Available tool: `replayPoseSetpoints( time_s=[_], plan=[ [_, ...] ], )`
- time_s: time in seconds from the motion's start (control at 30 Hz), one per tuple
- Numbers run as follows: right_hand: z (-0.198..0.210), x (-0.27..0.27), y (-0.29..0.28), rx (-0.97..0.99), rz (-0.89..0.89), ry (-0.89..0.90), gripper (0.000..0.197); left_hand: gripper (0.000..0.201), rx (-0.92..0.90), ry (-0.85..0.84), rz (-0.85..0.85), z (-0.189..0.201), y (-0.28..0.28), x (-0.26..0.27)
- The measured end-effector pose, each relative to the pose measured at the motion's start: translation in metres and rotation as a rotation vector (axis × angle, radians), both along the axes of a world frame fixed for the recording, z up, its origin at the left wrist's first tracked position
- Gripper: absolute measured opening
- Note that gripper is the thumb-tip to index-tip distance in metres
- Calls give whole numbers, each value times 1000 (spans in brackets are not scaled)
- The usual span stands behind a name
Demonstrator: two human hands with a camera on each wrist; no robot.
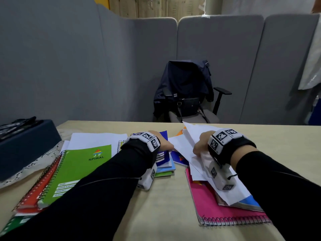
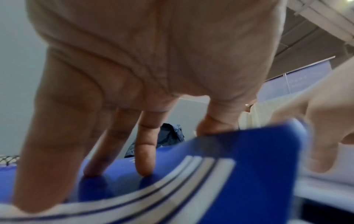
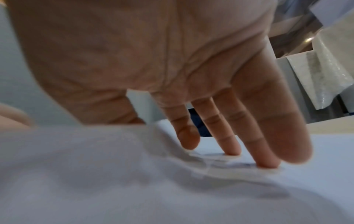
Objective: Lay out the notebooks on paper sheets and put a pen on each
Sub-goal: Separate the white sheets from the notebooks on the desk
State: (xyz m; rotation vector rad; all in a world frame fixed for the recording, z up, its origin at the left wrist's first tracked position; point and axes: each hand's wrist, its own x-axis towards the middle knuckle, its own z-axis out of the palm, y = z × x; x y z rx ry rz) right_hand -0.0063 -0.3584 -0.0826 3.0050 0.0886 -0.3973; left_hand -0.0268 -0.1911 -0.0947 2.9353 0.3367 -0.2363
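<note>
Here left hand (image 1: 161, 145) presses straight fingers (image 2: 144, 159) on blue notebook (image 2: 239, 159), frame centre; right hand (image 1: 202, 144) fingers straight, spread on loose paper sheets (image 3: 316, 159).

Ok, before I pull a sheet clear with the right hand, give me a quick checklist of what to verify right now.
1. Right hand on the loose white paper sheets: ok, fingertips press on them.
2. One single sheet separated: cannot tell, several overlap and ruck up.
3. Left hand steadying the blue notebook: ok, fingers rest on its cover.
4. Bare table to lay a sheet on: ok, near the front edge.
5. Notebooks laid out singly: not ok, the green spiral notebook and pink spiral notebook lie in piles.
6. Pens within reach: cannot tell.
</note>
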Motion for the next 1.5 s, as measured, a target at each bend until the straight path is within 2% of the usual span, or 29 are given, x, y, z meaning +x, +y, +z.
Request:
replayPoseSetpoints(
  time_s=[0.07,0.13,0.17,0.23,0.27,0.33,0.4,0.47,0.57,0.67,0.77,0.87,0.97,1.03,1.13,1.17,1.3,1.4,1.43,1.5],
  plan=[
    [-1,6,-4,60,-34,-39,16,38,-2,-35,-14,4,1,2],
    [-2,11,-5,92,-72,-69,17,36,15,-85,-40,10,0,-4],
    [-4,15,-6,116,-74,-111,36,37,26,-119,-70,12,0,-5],
    [-9,23,-13,187,-49,-205,88,49,16,-158,-138,17,3,-8],
    [-8,25,-15,187,-43,-225,88,51,24,-158,-169,18,5,-7],
    [-1,32,-16,154,-76,-258,45,40,89,-122,-218,16,5,-6],
    [9,24,-13,157,-93,-291,24,25,152,-78,-252,10,1,-7],
    [9,22,-11,201,-82,-318,24,29,156,-99,-251,1,-5,-8],
    [0,18,-6,256,-31,-243,30,36,194,-123,-244,-6,-12,-8],
    [-7,18,-6,239,-27,-156,15,33,196,-161,-212,-7,-17,-10],
    [-8,8,-4,258,7,-197,28,31,158,-135,-185,-5,-15,-10],
    [-3,-6,-1,218,19,-126,48,42,117,-110,-193,-3,-11,-8],
    [0,-16,0,206,41,-60,64,41,114,-126,-196,-3,-11,-11],
    [2,-23,1,215,65,-42,64,39,119,-124,-194,-3,-12,-13],
    [0,-27,3,179,84,-71,38,38,107,-126,-183,-1,-11,-14],
    [-1,-27,4,176,75,-84,39,38,105,-131,-178,0,-11,-15],
    [-4,-29,12,124,50,-53,54,31,122,-159,-176,2,-8,-20],
    [-8,-32,19,77,61,-68,74,10,154,-149,-202,4,-5,-22],
    [-8,-34,21,79,49,-85,79,11,156,-144,-215,5,-4,-24],
    [-7,-35,22,92,41,-91,86,35,115,-123,-212,5,1,-25]
  ],
)
